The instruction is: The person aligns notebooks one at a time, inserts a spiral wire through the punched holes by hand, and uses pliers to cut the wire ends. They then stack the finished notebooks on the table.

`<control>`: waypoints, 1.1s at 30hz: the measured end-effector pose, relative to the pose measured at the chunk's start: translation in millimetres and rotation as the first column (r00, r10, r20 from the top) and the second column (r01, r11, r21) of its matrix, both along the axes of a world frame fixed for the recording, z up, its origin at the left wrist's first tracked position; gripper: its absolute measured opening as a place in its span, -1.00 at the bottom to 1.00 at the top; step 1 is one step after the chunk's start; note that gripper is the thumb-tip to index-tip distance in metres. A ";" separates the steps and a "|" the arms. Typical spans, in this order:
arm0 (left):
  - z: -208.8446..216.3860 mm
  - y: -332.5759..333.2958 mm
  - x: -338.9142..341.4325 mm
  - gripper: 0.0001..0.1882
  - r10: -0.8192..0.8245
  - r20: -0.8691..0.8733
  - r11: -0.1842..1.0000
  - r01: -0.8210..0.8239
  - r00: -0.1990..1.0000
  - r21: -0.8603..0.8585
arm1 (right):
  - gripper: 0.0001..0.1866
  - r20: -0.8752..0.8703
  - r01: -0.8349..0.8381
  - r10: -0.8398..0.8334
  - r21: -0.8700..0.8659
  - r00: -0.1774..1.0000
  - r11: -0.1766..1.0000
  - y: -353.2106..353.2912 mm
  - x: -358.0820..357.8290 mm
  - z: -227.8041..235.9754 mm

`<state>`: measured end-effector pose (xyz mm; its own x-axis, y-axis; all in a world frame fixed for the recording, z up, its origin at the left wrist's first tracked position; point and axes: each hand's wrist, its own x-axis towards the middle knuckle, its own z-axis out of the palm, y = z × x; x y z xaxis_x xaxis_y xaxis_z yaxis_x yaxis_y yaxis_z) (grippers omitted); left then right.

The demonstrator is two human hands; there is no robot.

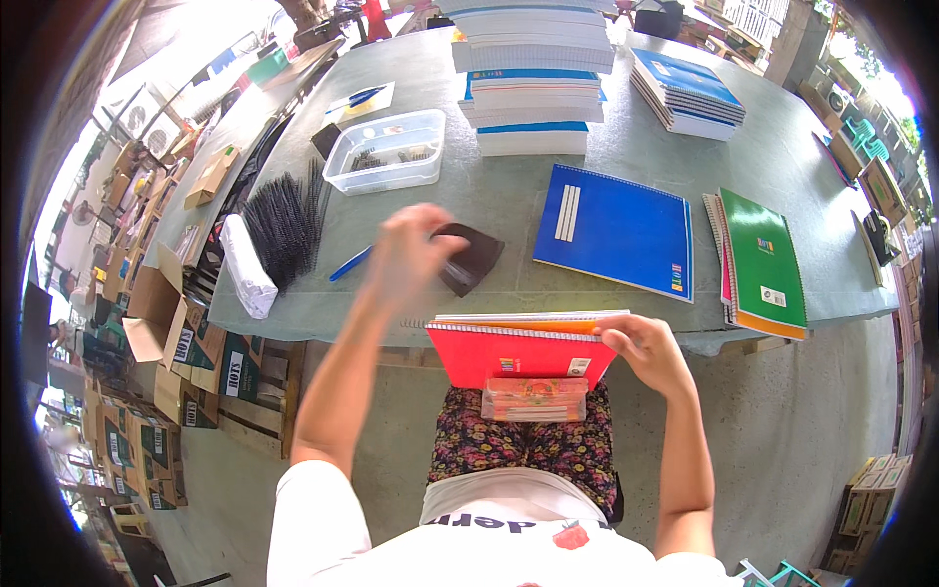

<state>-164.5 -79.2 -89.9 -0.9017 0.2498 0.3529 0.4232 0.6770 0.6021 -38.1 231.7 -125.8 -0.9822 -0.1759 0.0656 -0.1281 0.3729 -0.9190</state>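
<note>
- The red notebook stands tilted at the near edge of the table, above the person's lap, its wire-bound edge uppermost; orange and white paper shows behind the cover.
- The right hand pinches its upper right corner, thumb on the near side, a narrow hold. One corner seems light support for something this broad; steady pressure there should keep the pages together and the wire edge level.
- Wire seems to stick out past the notebook's upper left corner. That end is best kept off sleeves and other covers, where it could snag.
- Below, a clear pack lies against the cover's lower part. Whether it bears any weight cannot be told; keeping the lower edge square to it would probably limit sliding.
- The left hand is blurred, fingers curled, over a black patch. I cannot tell whether it grips the patch; its hold would be surer with thumb and fingertips square on the work.
- Close to the left forearm lies a blue pen; beyond are a plastic tub and a heap of black wires.
- Rightward on the table lie a blue notebook and a green notebook.
</note>
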 end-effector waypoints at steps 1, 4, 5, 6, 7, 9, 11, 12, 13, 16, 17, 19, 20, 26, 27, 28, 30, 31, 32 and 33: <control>-16.5 -57.4 -12.4 -0.43 0.233 0.041 0.936 -0.213 0.972 -0.281 | -0.74 0.155 -0.081 0.048 0.221 0.987 0.972 -23.1 -8.6 32.8; -44.3 -141.3 -9.6 -0.01 0.413 0.403 0.818 -0.138 0.817 -0.559 | -0.72 0.042 -0.290 0.306 0.462 0.951 0.838 -85.1 -29.4 34.5; -39.7 -139.0 -1.2 -0.17 0.366 0.364 0.825 -0.118 0.857 -0.552 | -0.75 -0.051 -0.326 0.428 0.568 0.902 0.755 -107.9 -31.6 32.2; -39.3 -134.6 12.0 -0.33 0.320 0.331 0.832 -0.097 0.888 -0.546 | -0.79 -0.022 -0.322 0.405 0.568 0.914 0.757 -135.4 -33.7 21.7; -51.3 -136.3 26.5 -0.33 0.351 0.343 0.826 -0.116 0.871 -0.551 | -0.81 -0.142 -0.291 0.428 0.543 0.893 0.788 -161.7 -29.8 23.0; -78.2 -117.3 43.8 -0.59 0.343 -0.059 0.773 -0.318 0.937 -0.549 | -0.83 -0.223 -0.280 0.430 0.491 0.875 0.825 -182.9 -39.9 -11.8; -74.8 -106.6 79.9 -0.78 0.210 -0.124 0.919 -0.239 0.970 -0.314 | -0.85 -0.314 -0.222 0.345 0.367 0.885 0.903 -193.8 -47.0 -15.2; -59.6 -92.1 99.0 -0.78 0.245 0.160 0.959 -0.216 0.956 -0.182 | -0.85 -0.312 -0.227 0.349 0.368 0.883 0.902 -191.9 -50.4 -11.1; -37.6 -74.6 118.7 -0.78 0.225 0.440 0.972 -0.231 0.869 -0.040 | -0.83 -0.183 -0.243 0.305 0.297 0.935 0.924 -189.6 -54.5 -8.4; -22.7 -50.0 139.5 -0.70 -0.077 0.807 0.902 -0.303 0.586 0.307 | -0.74 -0.016 -0.273 0.281 0.184 0.960 0.944 -188.7 -65.2 -15.4; -28.2 -47.8 140.5 -0.70 -0.073 0.805 0.897 -0.314 0.589 0.311 | -0.74 -0.007 -0.284 0.287 0.134 0.958 0.949 -189.1 -66.8 -16.2; -41.2 -45.8 138.5 -0.62 -0.129 0.832 0.877 -0.330 0.540 0.350 | -0.74 0.002 -0.298 0.299 0.085 0.954 0.951 -190.0 -67.5 -15.1; -41.9 -46.4 138.4 -0.62 -0.127 0.831 0.875 -0.334 0.541 0.351 | -0.74 0.026 -0.292 0.291 0.095 0.956 0.952 -190.1 -66.4 -12.7; -35.8 -45.9 128.6 -0.58 -0.169 0.885 0.835 -0.414 0.433 0.362 | -0.72 -0.035 -0.314 0.321 0.132 0.946 0.940 -188.2 -61.0 -12.8; -33.7 -46.8 128.2 -0.59 -0.129 0.891 0.863 -0.393 0.436 0.317 | -0.72 -0.096 -0.283 0.302 0.176 0.948 0.943 -188.7 -59.2 -11.8; -32.3 -47.3 127.6 -0.61 -0.089 0.893 0.889 -0.369 0.441 0.272 | -0.72 -0.096 -0.283 0.303 0.177 0.948 0.943 -189.3 -59.5 -10.5; -37.2 -48.5 130.2 -0.63 -0.084 0.895 0.884 -0.381 0.438 0.270 | -0.72 0.042 -0.273 0.271 0.196 0.962 0.942 -190.4 -60.7 -8.7; -38.7 -49.0 131.6 -0.64 -0.076 0.898 0.881 -0.393 0.434 0.264 | -0.72 0.042 -0.276 0.273 0.194 0.961 0.941 -190.4 -60.7 -10.1; -38.4 -48.0 130.8 -0.64 -0.073 0.898 0.880 -0.396 0.434 0.263 | -0.72 0.004 -0.288 0.292 0.190 0.956 0.939 -190.0 -60.4 -12.6; -37.8 -45.8 128.7 -0.69 -0.054 0.887 0.900 -0.362 0.459 0.243 | -0.73 -0.034 -0.299 0.311 0.186 0.950 0.936 -189.7 -59.7 -14.2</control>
